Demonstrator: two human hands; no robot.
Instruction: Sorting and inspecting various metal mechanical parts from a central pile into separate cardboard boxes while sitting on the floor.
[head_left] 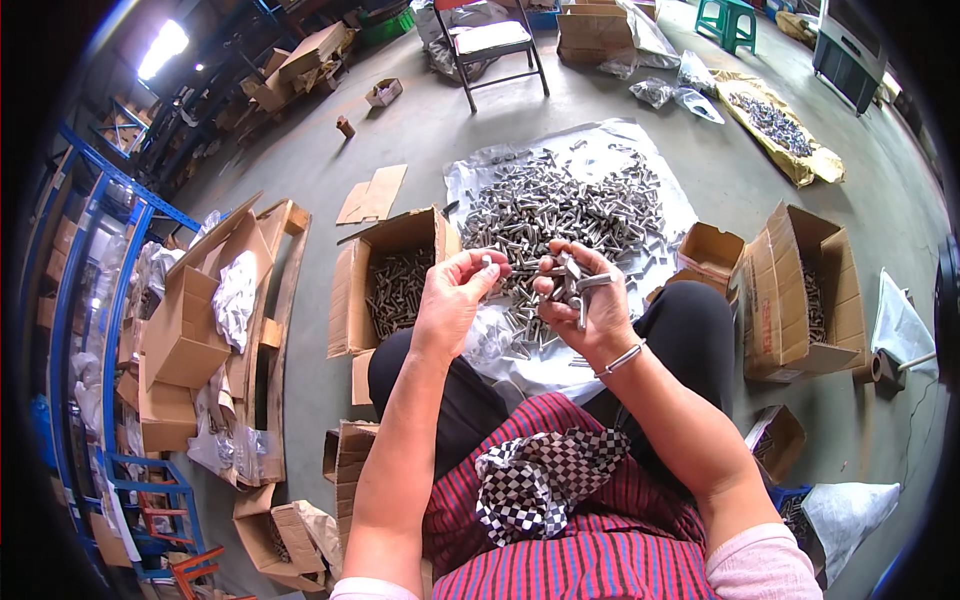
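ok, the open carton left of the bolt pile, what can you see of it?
The brown cardboard carton stands on the concrete floor by the person's left knee, flaps up and open. It is partly filled with loose grey metal bolts. Its right wall sits against the plastic sheet under the big bolt pile. Neither hand touches it.

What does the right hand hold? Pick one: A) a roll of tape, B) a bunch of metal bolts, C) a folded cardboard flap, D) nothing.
B: the right hand grips several metal bolts, raised above the pile of bolts spread on the plastic sheet.
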